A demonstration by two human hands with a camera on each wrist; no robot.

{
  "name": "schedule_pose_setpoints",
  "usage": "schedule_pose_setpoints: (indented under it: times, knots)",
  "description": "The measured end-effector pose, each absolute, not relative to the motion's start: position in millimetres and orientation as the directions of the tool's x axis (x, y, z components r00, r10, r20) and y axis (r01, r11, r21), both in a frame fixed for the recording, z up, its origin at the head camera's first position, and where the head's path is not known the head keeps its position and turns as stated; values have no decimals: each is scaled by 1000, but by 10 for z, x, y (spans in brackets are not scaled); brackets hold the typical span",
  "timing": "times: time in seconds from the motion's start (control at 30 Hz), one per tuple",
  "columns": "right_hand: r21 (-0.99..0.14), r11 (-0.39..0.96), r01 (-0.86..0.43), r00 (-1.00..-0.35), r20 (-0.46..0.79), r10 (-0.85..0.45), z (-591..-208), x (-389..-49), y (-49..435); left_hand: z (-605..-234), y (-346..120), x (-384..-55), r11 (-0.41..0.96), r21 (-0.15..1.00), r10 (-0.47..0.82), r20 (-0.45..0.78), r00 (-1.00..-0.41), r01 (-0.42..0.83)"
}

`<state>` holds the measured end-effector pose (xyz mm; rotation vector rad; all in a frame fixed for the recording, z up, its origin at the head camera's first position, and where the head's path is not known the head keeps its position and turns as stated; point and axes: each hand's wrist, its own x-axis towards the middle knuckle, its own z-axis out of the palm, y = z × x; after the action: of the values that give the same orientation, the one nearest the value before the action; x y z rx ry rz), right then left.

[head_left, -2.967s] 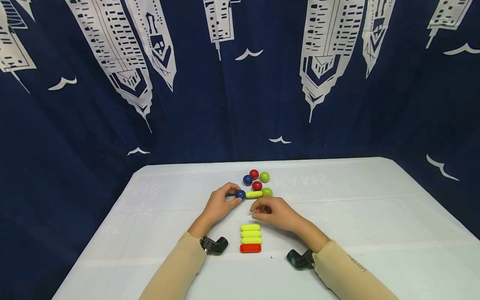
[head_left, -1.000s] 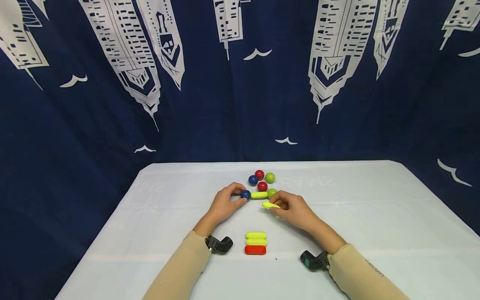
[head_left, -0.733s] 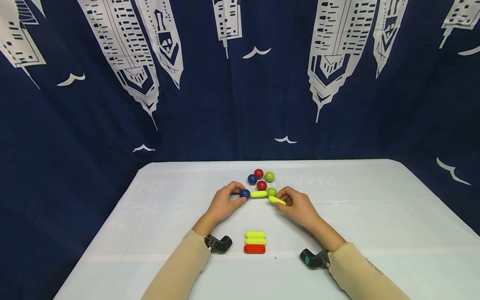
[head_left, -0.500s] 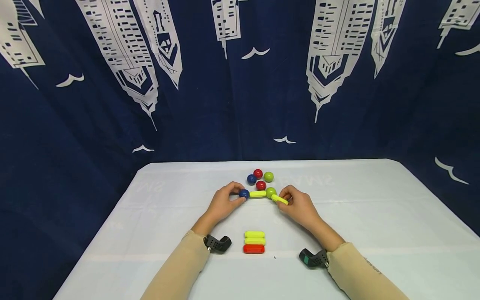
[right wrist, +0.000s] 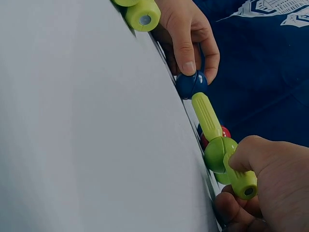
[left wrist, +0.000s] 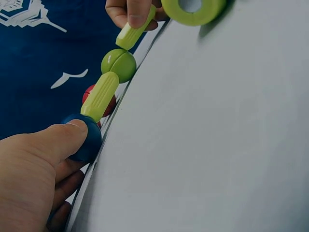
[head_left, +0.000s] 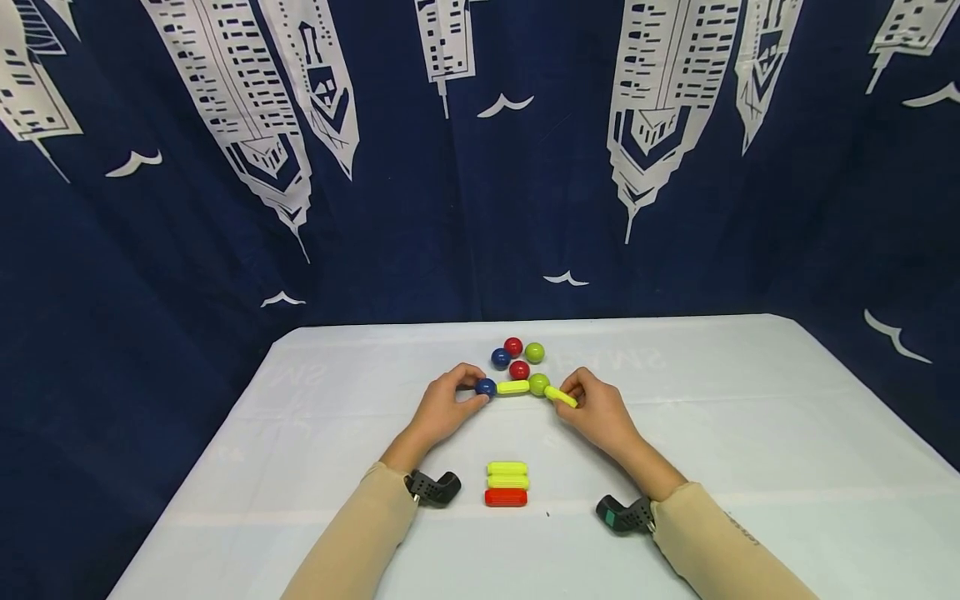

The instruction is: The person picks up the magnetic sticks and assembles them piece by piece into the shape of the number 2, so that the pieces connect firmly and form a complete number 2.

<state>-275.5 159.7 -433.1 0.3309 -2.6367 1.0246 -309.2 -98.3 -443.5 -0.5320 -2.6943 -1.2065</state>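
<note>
My left hand (head_left: 442,407) pinches a blue ball (head_left: 486,388) between thumb and fingers. A yellow-green magnetic rod (left wrist: 100,96) runs from that ball to a light green ball (left wrist: 119,65), making a line. On the right, my right hand (head_left: 600,414) pinches a second yellow-green rod (head_left: 561,397) by its outer end. Its inner end meets the green ball's right side, and the rod slants toward me. In the right wrist view, my thumb lies on this rod, whose near end shows a round metal tip.
Behind the line sit red balls (head_left: 519,370), a blue ball (head_left: 500,359) and a green ball (head_left: 534,352). Nearer me, two yellow-green rods (head_left: 507,475) and a red rod (head_left: 506,497) lie side by side on the white table (head_left: 300,533). A dark blue printed cloth (head_left: 465,250) hangs behind.
My right hand, empty at first, has taken a yellow-green rod from the near row and brought it up against the green ball. My left hand keeps its pinch on the blue ball.
</note>
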Motion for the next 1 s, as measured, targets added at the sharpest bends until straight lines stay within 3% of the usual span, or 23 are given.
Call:
schedule_pose_setpoints:
  times: [0.47, 1.0]
  knots:
    - [-629, 715, -304, -933, 350, -88, -4344, -2753, 1602, -4443, -984, -3104, 616, 693, 262, 268, -927, 374]
    - [-638, 684, -354, -925, 348, -154, -4357, -2747, 1576, -4441, -985, -3102, 614, 692, 263, 273, -925, 379]
